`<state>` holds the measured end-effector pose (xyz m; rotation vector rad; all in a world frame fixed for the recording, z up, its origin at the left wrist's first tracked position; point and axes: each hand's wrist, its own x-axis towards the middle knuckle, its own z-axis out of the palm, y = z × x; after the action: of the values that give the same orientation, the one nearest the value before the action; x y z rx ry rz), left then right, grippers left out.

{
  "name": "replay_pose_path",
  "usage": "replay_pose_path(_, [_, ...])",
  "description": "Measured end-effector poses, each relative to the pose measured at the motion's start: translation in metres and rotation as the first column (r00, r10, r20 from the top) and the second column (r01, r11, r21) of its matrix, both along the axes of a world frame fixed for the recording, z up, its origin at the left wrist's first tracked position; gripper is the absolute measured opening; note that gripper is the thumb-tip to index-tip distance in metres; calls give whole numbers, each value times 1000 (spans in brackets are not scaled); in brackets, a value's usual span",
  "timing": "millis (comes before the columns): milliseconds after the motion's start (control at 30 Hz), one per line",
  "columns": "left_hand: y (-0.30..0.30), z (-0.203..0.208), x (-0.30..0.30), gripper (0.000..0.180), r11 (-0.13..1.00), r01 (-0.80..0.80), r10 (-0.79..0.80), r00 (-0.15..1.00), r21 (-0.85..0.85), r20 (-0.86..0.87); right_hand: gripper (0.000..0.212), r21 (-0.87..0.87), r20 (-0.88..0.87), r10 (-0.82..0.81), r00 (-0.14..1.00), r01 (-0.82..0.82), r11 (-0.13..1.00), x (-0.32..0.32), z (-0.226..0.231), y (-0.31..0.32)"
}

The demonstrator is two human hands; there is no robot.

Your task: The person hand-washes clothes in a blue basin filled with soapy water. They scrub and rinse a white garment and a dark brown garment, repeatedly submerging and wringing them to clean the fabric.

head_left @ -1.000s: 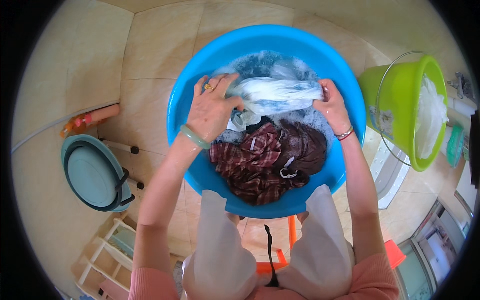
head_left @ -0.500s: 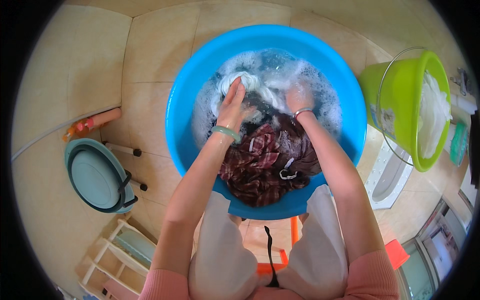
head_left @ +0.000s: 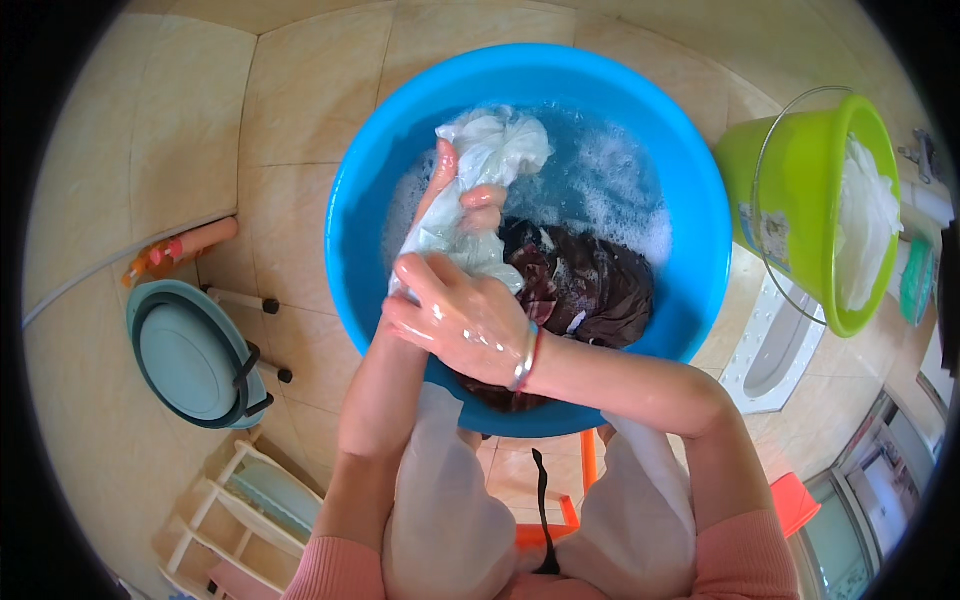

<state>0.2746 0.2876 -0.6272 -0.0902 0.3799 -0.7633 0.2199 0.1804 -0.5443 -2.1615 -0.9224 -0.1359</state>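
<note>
Left hand (head_left: 482,209) and right hand (head_left: 470,318), grips closed around the cloth (head_left: 496,145); best worked over the tub (head_left: 692,190), catching drips.

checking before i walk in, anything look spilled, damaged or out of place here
The label on the green bucket, right of the blue tub, looks patchy, perhaps worn or peeling. Nothing else stands out.
</note>
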Motion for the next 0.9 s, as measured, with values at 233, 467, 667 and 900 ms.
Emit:
replay_pose_path(233, [-5,-9,-9,52,881,-231,180,971,414,158,17,145,147,-115,982,94,985,41,-23,19])
replay_pose_path(467, [-36,21,-10,47,575,-264,358,932,774,52,18,-106,-36,-331,943,326,939,103,-100,-59])
replay_pose_path(667, [5,-51,-27,63,536,-275,371,926,799,70,29,-530,-204,-631,749,457,714,88,-145,-123])
replay_pose_path(900, [0,-55,-27,73,635,-238,278,958,735,71,36,-736,-122,-421,899,202,646,76,-168,-128])
